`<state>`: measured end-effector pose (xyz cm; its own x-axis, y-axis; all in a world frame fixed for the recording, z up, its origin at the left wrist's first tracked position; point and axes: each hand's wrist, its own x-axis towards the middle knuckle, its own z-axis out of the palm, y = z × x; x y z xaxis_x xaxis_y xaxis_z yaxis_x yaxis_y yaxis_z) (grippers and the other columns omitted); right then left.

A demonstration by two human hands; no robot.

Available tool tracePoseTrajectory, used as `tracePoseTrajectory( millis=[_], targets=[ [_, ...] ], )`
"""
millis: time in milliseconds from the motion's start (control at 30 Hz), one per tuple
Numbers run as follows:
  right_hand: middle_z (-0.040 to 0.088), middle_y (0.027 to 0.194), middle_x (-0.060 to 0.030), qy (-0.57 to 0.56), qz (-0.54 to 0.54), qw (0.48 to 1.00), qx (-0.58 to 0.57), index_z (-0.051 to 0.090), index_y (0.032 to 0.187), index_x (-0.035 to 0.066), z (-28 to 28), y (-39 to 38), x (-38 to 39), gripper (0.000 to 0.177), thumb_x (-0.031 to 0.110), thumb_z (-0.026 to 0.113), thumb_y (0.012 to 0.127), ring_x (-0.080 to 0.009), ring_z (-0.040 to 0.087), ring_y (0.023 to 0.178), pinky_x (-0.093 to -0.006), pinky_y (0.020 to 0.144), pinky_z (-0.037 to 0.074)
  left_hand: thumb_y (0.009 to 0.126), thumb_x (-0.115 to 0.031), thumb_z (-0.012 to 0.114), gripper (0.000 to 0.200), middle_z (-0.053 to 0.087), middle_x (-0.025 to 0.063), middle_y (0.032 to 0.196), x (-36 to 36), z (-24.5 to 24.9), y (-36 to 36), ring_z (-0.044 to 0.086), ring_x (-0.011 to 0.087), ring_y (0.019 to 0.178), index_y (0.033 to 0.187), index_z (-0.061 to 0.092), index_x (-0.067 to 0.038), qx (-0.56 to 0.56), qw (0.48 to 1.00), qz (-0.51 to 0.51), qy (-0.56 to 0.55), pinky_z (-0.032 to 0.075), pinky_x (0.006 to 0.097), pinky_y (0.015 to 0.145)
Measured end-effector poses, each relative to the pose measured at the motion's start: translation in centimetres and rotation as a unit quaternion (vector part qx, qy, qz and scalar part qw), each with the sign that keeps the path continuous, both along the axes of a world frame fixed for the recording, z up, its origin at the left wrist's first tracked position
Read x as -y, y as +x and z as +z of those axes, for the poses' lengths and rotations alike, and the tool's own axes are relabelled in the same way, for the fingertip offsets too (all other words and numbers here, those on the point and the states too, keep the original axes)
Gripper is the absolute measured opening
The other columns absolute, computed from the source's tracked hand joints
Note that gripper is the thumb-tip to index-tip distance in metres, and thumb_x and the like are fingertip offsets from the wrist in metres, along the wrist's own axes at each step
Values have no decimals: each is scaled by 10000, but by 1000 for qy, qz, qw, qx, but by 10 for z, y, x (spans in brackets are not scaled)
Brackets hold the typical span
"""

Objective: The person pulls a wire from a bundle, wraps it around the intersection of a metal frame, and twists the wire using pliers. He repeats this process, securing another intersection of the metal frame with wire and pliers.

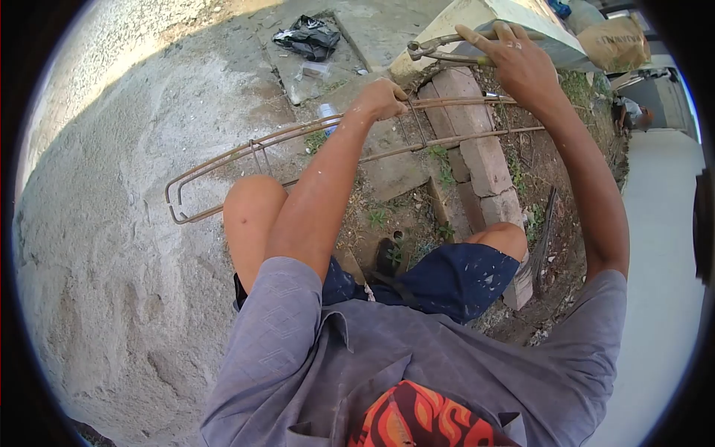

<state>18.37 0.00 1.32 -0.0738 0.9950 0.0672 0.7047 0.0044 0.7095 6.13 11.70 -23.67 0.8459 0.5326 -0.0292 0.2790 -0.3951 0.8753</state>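
Note:
A long cage of rusty rebar (pixel 298 132) with thin wire stirrups lies across in front of my knees. My left hand (pixel 382 100) is closed at its upper bars, fingers pinched by one of the stirrups (pixel 415 128). Above and to the right, my right hand (pixel 521 65) grips a pair of pincers (pixel 426 52) by the handles, with the index finger stretched along one of them. The pincers' jaws point left, apart from the rebar. My palm hides part of the handles.
Concrete blocks (pixel 482 160) stand in a row under the cage's right part. Rough sand (pixel 112 283) spreads to the left. A black plastic bag (pixel 307 39), a clear bottle (pixel 328 115) and a paper sack (pixel 614 43) lie further off. A white wall (pixel 659 261) runs along the right.

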Motion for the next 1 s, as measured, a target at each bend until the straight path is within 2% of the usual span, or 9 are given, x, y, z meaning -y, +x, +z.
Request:
tracePoseTrajectory(
  millis=[33, 133, 233, 433, 533, 667, 767, 867, 1000],
  targets=[
    [513, 1366, -123, 12, 80, 995, 56, 419, 1432, 391, -3, 7, -21, 676, 7, 511, 884, -282, 518, 1224, -380, 888, 521, 777, -151, 746, 348, 731, 150, 858, 0, -4, 2, 705, 187, 763, 1080, 700, 14, -6, 1000, -1, 9, 530, 303, 720],
    [513, 1378, -103, -66, 183, 975, 109, 483, 1381, 420, -33, 31, -68, 608, 44, 511, 904, -260, 477, 1287, -363, 972, 477, 700, -209, 742, 367, 718, 150, 974, -2, -14, 8, 692, 291, 892, 1056, 742, -121, -15, 999, 15, -42, 534, 370, 815],
    [518, 1383, -99, -167, 150, 972, 63, 550, 1325, 419, -54, 20, -85, 518, 118, 533, 903, -240, 466, 1302, -354, 1026, 433, 766, -132, 728, 321, 729, 127, 804, 0, 0, 0, 699, 190, 740, 1063, 714, -11, -17, 1000, -4, -10, 528, 322, 697],
    [540, 1367, -95, -252, 142, 957, 39, 604, 1268, 408, -66, 26, -94, 463, 151, 541, 888, -248, 450, 1322, -349, 1035, 426, 755, -171, 738, 231, 710, 101, 717, -1, 3, -1, 652, 193, 635, 943, 750, -39, -15, 1000, -6, -27, 508, 339, 631],
    [530, 1378, -88, -268, 166, 948, 40, 633, 1230, 398, -67, 23, -98, 438, 153, 551, 877, -244, 464, 1304, -348, 1017, 432, 742, -195, 753, 209, 700, 92, 684, -5, 2, 4, 638, 189, 617, 886, 756, -44, -58, 998, -8, -3, 500, 341, 611],
    [614, 1263, -84, -296, 168, 940, 24, 732, 1039, 336, -65, 7, -109, 300, 164, 584, 842, -221, 515, 1239, -350, 966, 436, 664, -213, 761, 215, 699, 174, 797, -7, -5, 9, 689, 316, 789, 811, 754, -57, -56, 997, -4, -48, 538, 398, 734],
    [703, 989, -97, -334, 113, 934, 48, 762, 850, 228, -62, 0, -123, 146, 155, 711, 734, -230, 635, 1035, -363, 819, 490, 654, -200, 762, 206, 696, 178, 792, -6, -8, 9, 688, 322, 783, 807, 754, -62, -41, 998, 4, -56, 538, 401, 725],
    [704, 980, -100, -418, -100, 899, 85, 724, 932, 123, -49, -11, -117, 283, 172, 807, 666, -280, 675, 947, -385, 761, 539, 646, -186, 760, 202, 694, 182, 793, -6, -7, 8, 686, 327, 780, 811, 754, -69, -30, 997, 15, -75, 538, 405, 720],
    [708, 893, -152, -414, -186, 890, -32, 697, 907, 35, -56, 29, -93, 397, 165, 857, 568, -337, 697, 836, -435, 700, 554, 645, -176, 754, 203, 691, 188, 788, 0, 0, 6, 683, 334, 776, 821, 755, -74, -26, 998, 12, -52, 538, 408, 718]
  ],
)
